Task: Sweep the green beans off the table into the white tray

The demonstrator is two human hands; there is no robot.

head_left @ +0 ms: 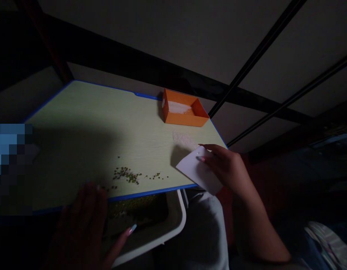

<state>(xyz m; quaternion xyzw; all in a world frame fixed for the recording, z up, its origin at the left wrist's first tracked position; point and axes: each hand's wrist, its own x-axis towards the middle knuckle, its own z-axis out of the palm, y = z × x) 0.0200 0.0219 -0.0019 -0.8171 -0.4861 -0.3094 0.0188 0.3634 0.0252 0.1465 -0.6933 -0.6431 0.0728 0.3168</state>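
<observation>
My right hand [228, 165] pinches a piece of white card [197, 168], which is tilted over the front right of the pale tabletop [86, 112]. Just behind the card lies a streak of white grains [184, 138]. My left hand [86, 217] is in deep shadow at the table's front edge, fingers stretched out and thumb apart, with nothing visible in it. To the right of its fingertips, small green beans [128, 175] are scattered near the edge.
An orange box [187, 119] with white grains inside stands at the back right corner. Below the table's blue front edge, a white tub [181, 217] contains more green beans. A dark-framed panelled surface [167, 41] rises behind. At lower right there is a striped shoe [328, 238].
</observation>
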